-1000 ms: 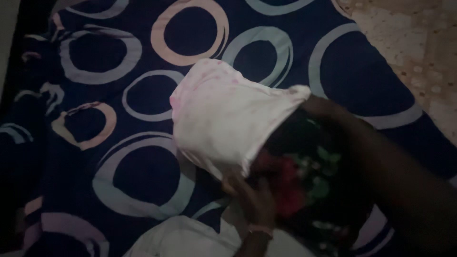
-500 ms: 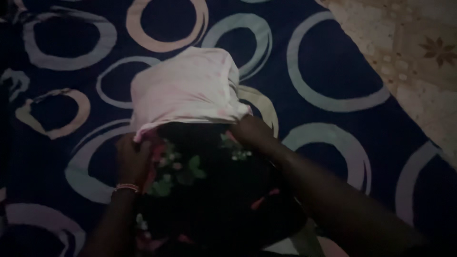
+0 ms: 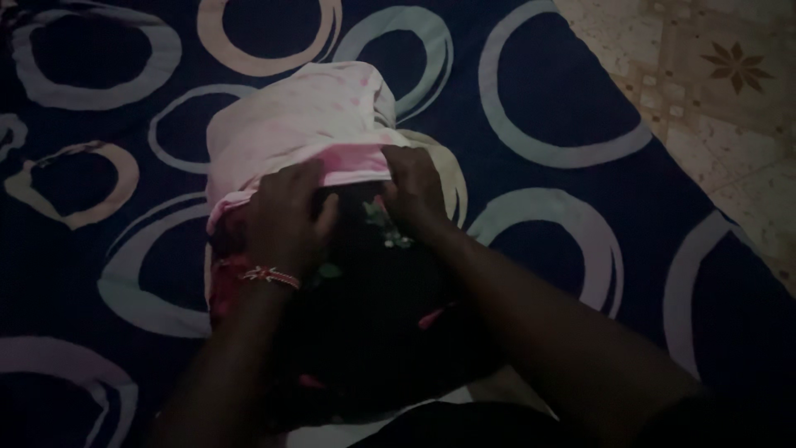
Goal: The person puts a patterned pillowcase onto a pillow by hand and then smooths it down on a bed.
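A pale pink cloth [image 3: 298, 124] lies bunched on a dark blue sheet with ring patterns [image 3: 547, 91]. Below it lies a black cloth with a red and green flower print [image 3: 373, 315]. My left hand [image 3: 286, 216], with a red thread bracelet at the wrist, rests flat where the pink cloth meets the black one. My right hand [image 3: 414, 191] presses on the pink cloth's lower edge beside it, fingers curled over the hem. Whether either hand pinches the cloth is not visible in the dim light.
The sheet covers most of the view. A beige tiled floor with a star motif [image 3: 730, 75] shows at the upper right past the sheet's edge. A bit of white cloth [image 3: 489, 394] peeks out below the black one.
The pink cloth has come down from being held up and now lies flat. Both hands have moved onto its lower edge, over the black flowered cloth.
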